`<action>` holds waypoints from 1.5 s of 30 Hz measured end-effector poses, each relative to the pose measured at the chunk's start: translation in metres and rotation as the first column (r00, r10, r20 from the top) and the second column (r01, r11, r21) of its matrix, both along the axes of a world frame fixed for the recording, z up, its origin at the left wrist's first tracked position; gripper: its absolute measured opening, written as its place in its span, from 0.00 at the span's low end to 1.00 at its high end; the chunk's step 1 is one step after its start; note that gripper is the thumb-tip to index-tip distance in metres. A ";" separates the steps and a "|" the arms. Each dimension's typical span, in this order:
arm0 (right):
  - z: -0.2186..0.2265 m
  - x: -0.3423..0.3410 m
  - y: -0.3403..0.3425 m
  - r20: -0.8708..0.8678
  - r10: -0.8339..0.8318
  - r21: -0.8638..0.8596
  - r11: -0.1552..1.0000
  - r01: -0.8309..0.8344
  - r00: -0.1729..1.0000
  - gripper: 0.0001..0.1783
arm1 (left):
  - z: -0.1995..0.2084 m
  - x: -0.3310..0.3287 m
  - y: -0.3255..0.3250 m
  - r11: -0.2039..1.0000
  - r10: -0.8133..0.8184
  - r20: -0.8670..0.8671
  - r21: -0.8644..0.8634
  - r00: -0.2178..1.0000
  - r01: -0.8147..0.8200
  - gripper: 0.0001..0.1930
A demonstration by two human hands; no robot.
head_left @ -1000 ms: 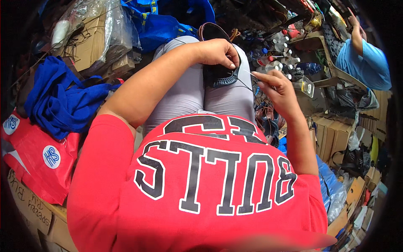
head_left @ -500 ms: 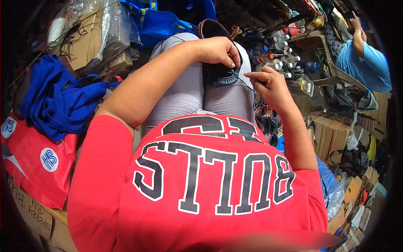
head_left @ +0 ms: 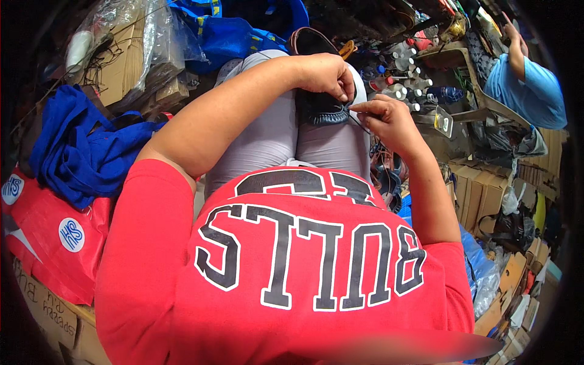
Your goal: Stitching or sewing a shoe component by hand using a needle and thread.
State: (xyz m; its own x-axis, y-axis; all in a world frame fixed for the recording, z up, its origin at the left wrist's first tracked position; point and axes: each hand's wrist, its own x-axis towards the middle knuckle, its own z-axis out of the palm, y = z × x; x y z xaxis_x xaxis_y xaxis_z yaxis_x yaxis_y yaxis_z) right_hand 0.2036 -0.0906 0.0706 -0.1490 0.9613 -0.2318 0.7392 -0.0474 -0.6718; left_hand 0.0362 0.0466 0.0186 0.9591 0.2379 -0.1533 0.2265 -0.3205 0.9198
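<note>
A dark leather shoe (head_left: 325, 115) with a gathered, stitched seam lies across my thighs. My left hand (head_left: 328, 74) bends over it from above, thumb and fingers closed at its right edge; the exact grip is partly hidden. Just right of the shoe, my right hand (head_left: 388, 117) is closed in a pinch, its index fingertip close to the seam's end. A thin dark thread (head_left: 360, 125) runs by these fingers. Whether a needle is there, I cannot tell.
A brown-rimmed dark shoe (head_left: 310, 35) sits beyond my knees. Several bottles (head_left: 401, 73) stand to the right, near a wooden frame (head_left: 468, 70). Blue cloth (head_left: 79, 143) and a red bag (head_left: 58, 243) lie left, stacked cardboard (head_left: 480, 188) right. Another person (head_left: 526, 88) is at far right.
My right hand has moved slightly left, bringing its fingertips to the shoe's seam. My left hand has shifted a little to the right, still over the shoe.
</note>
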 end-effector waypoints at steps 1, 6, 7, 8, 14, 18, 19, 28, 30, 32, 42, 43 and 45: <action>-0.006 0.003 0.003 -0.129 -0.032 -0.072 0.997 0.023 0.991 0.13 | 0.000 -0.002 0.000 0.999 -0.004 0.014 0.047 1.000 0.004 0.10; -0.035 0.028 0.016 -0.343 -0.047 -0.224 0.974 -0.033 0.938 0.15 | -0.001 -0.009 0.004 0.987 -0.090 0.051 0.140 0.995 0.082 0.13; -0.041 0.031 0.020 -0.382 -0.019 -0.220 0.973 -0.071 0.924 0.15 | -0.002 -0.009 0.004 0.988 -0.076 0.022 0.133 0.997 0.072 0.13; -0.045 0.034 0.023 -0.402 -0.001 -0.220 0.971 -0.096 0.915 0.15 | -0.002 -0.009 0.004 0.990 -0.061 -0.008 0.129 0.998 0.062 0.14; -0.047 0.029 0.028 -0.417 0.008 -0.217 0.970 -0.108 0.909 0.13 | -0.008 -0.008 0.004 0.992 -0.016 0.015 0.124 1.000 0.014 0.14; -0.045 0.004 0.016 -0.434 -0.145 -0.206 0.977 0.059 0.889 0.09 | -0.008 -0.015 -0.001 0.989 0.007 -0.029 0.147 1.000 -0.003 0.13; -0.043 0.000 0.014 -0.396 -0.142 -0.138 0.986 0.095 0.907 0.08 | -0.007 -0.019 -0.004 0.958 0.095 0.087 0.262 0.992 -0.115 0.13; -0.026 -0.014 -0.017 -0.052 -0.037 0.126 0.991 0.044 0.998 0.16 | 0.004 -0.077 -0.059 0.842 0.456 0.262 0.181 0.850 -0.508 0.20; -0.029 -0.018 -0.024 0.076 0.000 0.278 0.960 -0.022 0.997 0.18 | 0.004 -0.084 -0.070 0.804 0.479 0.268 0.248 0.836 -0.540 0.16; -0.034 -0.019 -0.027 0.165 0.010 0.365 0.928 -0.071 0.986 0.20 | 0.003 -0.086 -0.078 0.655 0.430 0.325 0.529 0.842 -0.539 0.12; -0.045 0.017 0.011 -0.264 0.031 -0.090 0.994 -0.056 0.964 0.27 | -0.012 -0.060 -0.063 0.661 0.409 0.420 0.475 0.810 -0.580 0.10; -0.045 0.019 0.013 -0.265 0.077 -0.049 0.994 -0.093 0.961 0.28 | -0.014 -0.059 -0.062 0.662 0.409 0.419 0.476 0.811 -0.580 0.10; -0.045 0.021 0.018 -0.260 0.113 -0.032 0.992 -0.126 0.959 0.28 | -0.016 -0.059 -0.061 0.662 0.417 0.404 0.478 0.814 -0.577 0.10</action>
State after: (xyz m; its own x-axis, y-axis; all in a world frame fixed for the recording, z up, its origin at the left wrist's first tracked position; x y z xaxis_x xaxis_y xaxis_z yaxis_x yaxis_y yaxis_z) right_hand 0.2247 -0.0728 0.0251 -0.3225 0.9218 -0.2154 0.5440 -0.0057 -0.8391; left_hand -0.0226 -0.0149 0.0022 0.6541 0.6528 0.3821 0.3063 -0.6905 0.6553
